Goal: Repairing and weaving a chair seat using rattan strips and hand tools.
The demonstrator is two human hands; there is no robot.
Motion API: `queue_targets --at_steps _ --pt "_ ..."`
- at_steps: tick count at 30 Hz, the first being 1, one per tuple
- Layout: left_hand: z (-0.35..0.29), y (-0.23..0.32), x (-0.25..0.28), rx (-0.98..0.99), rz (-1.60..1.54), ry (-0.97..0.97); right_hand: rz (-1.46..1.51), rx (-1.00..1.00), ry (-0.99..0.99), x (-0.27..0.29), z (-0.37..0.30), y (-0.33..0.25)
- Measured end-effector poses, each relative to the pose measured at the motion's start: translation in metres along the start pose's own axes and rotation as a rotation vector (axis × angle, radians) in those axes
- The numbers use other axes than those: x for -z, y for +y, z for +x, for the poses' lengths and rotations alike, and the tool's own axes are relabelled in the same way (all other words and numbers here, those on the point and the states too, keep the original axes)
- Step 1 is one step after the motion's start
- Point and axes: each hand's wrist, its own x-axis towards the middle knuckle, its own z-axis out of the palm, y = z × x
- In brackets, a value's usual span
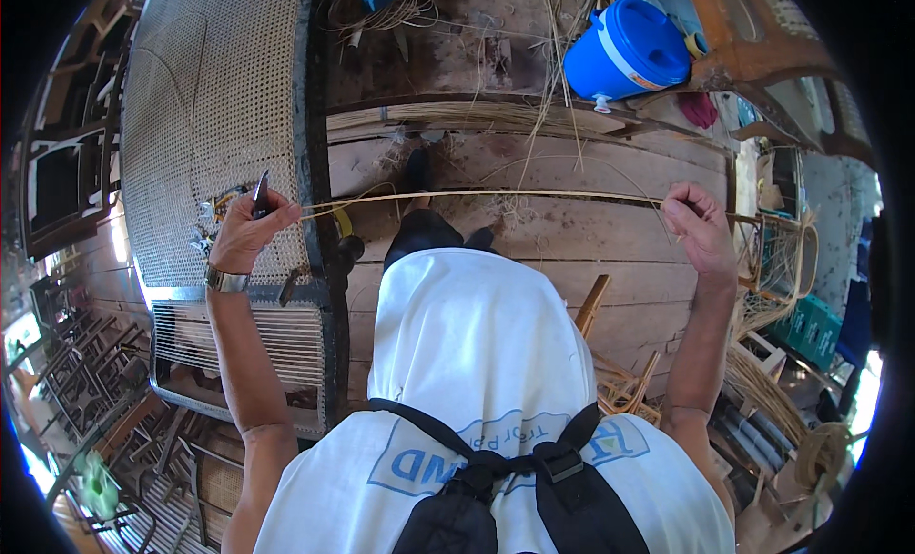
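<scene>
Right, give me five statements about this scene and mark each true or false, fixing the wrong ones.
1. A thin pale strip spans from the left hand to the right hand. True.
2. The dark pointed tool is at the right hand. False: the tool is at the left hand.
3. The watch is on the right arm. False: the watch is on the left arm.
4. A woven cane panel lies to the person's left. True.
5. The blue jug has a red lid. False: the jug's lid is blue.
</scene>
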Motion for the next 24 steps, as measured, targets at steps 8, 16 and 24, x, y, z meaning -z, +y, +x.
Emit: queue_targets --at_steps 8,16,24 --pt "0.002 0.013 -0.005 -0.002 0.04 0.041 -0.023 -0.045 0.017 0.008 -0.008 0.011" --pt "0.008 0.004 0.0 -0.132 0.158 0.032 -0.511 0.012 -0.085 0.003 -0.01 0.008" --pt "0.013 0.013 -0.015 -0.236 0.471 0.08 -0.384 -0.062 0.223 -0.008 -0.027 0.003"
